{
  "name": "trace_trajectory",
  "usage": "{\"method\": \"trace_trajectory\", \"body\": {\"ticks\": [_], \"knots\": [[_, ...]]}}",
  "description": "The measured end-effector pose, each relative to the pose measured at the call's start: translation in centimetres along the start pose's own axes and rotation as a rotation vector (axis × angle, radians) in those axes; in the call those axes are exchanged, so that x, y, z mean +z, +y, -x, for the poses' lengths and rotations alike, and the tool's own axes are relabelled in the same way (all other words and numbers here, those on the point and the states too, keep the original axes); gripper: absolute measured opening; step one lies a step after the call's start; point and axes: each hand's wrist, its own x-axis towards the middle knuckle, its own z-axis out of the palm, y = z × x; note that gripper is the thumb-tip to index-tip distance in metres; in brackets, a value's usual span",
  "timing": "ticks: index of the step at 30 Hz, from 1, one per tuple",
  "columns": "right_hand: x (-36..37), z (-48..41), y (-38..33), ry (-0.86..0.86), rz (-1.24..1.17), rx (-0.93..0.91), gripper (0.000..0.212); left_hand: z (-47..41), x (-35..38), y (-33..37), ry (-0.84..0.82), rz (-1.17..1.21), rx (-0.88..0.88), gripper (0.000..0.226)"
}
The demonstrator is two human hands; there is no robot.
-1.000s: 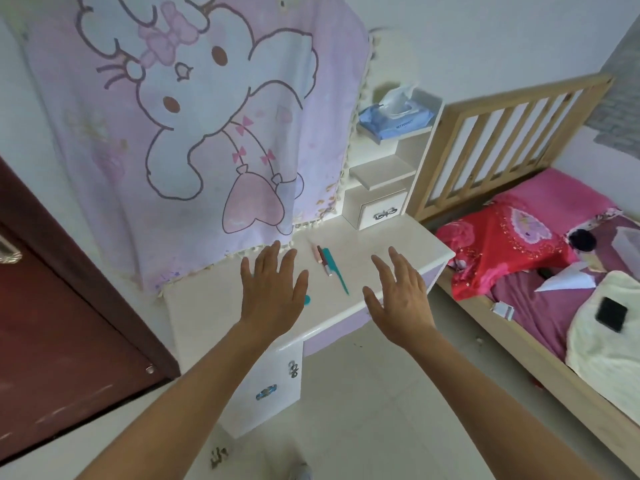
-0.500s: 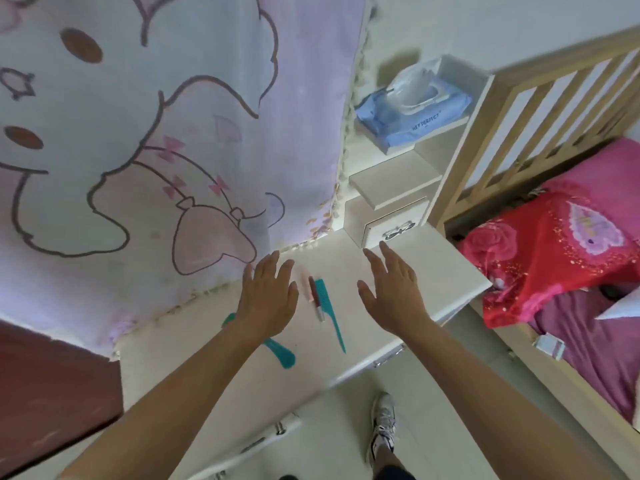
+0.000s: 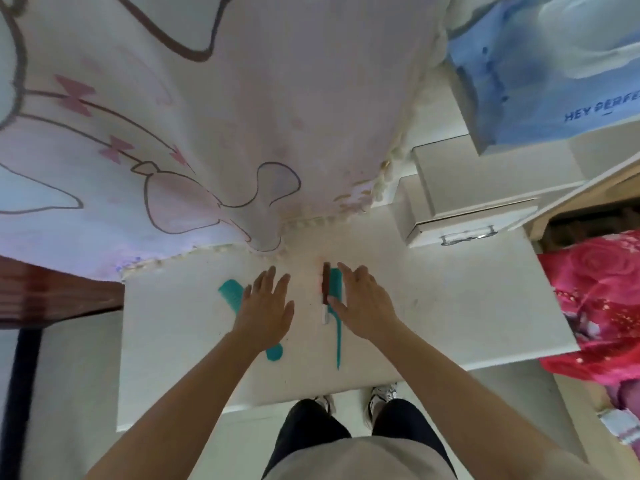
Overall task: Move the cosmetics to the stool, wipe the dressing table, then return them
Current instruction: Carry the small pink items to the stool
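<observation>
Hovering open-fingered, left hand [image 3: 265, 313] and right hand [image 3: 367, 310] grip nothing.

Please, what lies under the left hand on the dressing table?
A teal comb lies under the left hand. Its toothed end shows left of the hand, and its handle tip shows near the wrist. The middle is covered, so contact cannot be judged.

Left hand [image 3: 266, 308] over comb [image 3: 231, 293]; right hand [image 3: 365, 306] — flat — over tail comb [image 3: 335, 284] (teal).
</observation>
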Motion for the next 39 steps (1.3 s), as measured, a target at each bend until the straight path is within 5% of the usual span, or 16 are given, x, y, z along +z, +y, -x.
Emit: {"method": "trace_trajectory", "body": {"ticks": [6, 18, 29, 39], "knots": [[4.8, -1.3, 0.4, -0.134, -0.059, 0.105, 0.088, -3.8, 2.0, -0.4, -0.077, -0.033, 0.047, 0.061], [5.0, -0.2, 3.7, 0.040, -0.101, 0.353, 0.065, -9.4, 4.4, 3.9, -0.031, -0.040, 0.220, 0.073], [4.0, 0.1, 2.0, -0.037, 0.007, 0.265, 0.048, -5.1, 5.2, -1.1, 0.053, 0.179, 0.233, 0.028], [-0.6, 0.4, 0.5, 0.078, -0.034, -0.013, 0.030, 1.7, 1.9, -1.7, 0.179, 0.350, -0.044, 0.017]]}}
